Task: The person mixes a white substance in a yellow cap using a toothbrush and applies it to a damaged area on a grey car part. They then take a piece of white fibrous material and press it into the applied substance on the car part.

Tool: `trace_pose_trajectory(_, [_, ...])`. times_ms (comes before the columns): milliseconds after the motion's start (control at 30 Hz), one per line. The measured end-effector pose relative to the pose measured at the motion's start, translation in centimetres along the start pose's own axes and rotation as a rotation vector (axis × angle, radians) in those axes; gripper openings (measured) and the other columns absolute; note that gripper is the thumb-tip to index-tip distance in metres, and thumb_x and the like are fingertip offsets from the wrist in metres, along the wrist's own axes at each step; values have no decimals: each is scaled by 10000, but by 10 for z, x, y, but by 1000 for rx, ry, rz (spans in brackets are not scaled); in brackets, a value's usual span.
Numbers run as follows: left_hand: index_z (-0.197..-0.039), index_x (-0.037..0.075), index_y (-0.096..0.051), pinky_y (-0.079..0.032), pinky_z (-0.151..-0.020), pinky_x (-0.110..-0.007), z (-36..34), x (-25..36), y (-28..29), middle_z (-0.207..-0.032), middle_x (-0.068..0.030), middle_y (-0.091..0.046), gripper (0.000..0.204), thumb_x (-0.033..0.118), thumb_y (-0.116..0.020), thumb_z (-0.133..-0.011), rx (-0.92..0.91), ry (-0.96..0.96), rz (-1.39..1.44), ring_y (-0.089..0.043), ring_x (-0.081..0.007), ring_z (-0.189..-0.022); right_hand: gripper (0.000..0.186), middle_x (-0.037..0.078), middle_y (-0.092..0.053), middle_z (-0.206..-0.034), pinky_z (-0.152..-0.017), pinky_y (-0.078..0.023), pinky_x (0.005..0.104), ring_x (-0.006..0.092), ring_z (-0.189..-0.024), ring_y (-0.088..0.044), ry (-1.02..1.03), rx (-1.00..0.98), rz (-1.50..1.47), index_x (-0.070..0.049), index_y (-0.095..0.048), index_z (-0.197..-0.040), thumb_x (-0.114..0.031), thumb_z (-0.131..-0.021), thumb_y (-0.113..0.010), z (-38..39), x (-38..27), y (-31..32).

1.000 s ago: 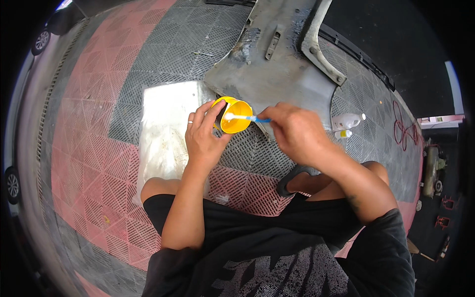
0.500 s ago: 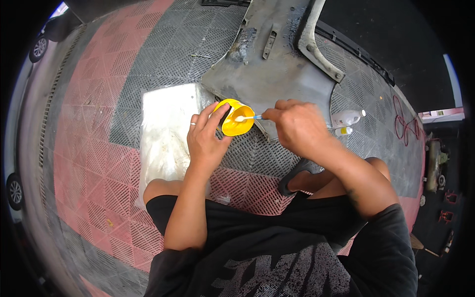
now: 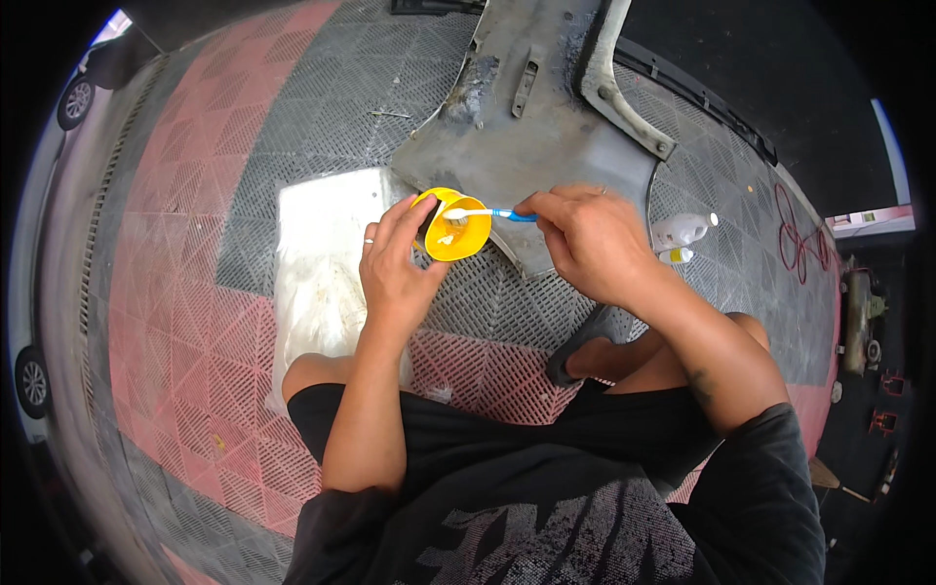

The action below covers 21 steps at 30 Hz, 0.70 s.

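My left hand (image 3: 398, 255) is wrapped round a yellow cup (image 3: 472, 244), tilted so its mouth faces me and to the right. Inside the cup lies a little whitish stuff against the yellow wall. In my right hand (image 3: 590, 239) is a toothbrush (image 3: 497, 214) with a blue and white handle, gripped near its end. Its white head reaches into the cup's mouth near the upper rim. Just beyond both hands rests a large grey metal panel (image 3: 526, 156) with worn, dark patches; my forearms stay clear of it.
Clear plastic sheeting (image 3: 327, 244) lies on the red and grey grid floor (image 3: 185, 292) at left. Two bottles, a larger white one (image 3: 678, 231) and a smaller one with a yellow label (image 3: 675, 256), lie beyond my right arm. A red hose (image 3: 798, 239) coils at far right.
The cup has shifted slightly left and its mouth turned more toward me. The toothbrush head has moved left and up toward the rim, showing more of the blue handle.
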<state>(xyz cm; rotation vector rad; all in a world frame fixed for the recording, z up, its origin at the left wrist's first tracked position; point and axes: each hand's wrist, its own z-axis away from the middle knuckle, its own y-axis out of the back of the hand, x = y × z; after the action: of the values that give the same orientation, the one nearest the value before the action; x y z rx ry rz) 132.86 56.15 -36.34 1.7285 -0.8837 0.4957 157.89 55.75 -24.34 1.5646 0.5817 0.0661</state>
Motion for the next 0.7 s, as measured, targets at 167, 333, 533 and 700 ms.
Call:
trace_pose_trajectory(167, [-1423,147,-692,-509,-1114,-438,0,3,-1,-1437,-100,-677,776,83,-925,-686,54,4,0,-644,-329,-1283,234,41,-718,-920,-706,-520,369,171,-771,-638,-278,-257,-477,-67,-725,-1241,-76,-1061,-576,7,24,-14])
trace_pose_trajectory(333, [-1436,122,-674,-516,-1117,-439,-2,3,1,-1412,-126,-685,812,118,-966,-678,84,27,28,-647,-340,-1296,254,-1,-739,-935,-764,-491,280,104,-823,-617,-384,-399,-949,-32,-723,-1260,-95,-1061,-579,8,46,-33])
trace_pose_trajectory(533, [-1460,88,-637,-510,-1102,-460,-7,9,13,-1378,-138,-708,875,189,-997,-668,75,173,127,-641,-364,-1281,261,33,-728,-1000,-838,-491,260,112,-911,-643,-467,-484,-1388,-11,-695,-1291,-121,-1066,-623,5,56,-24])
trace_pose_trajectory(700, [-1454,58,-624,-526,-1087,-429,-18,14,30,-1337,-180,-721,876,177,-1010,-677,71,241,91,-686,-334,-1241,263,39,-720,-1015,-855,-507,273,125,-925,-659,-441,-570,-1495,-11,-689,-1292,-143,-1069,-643,-24,89,12])
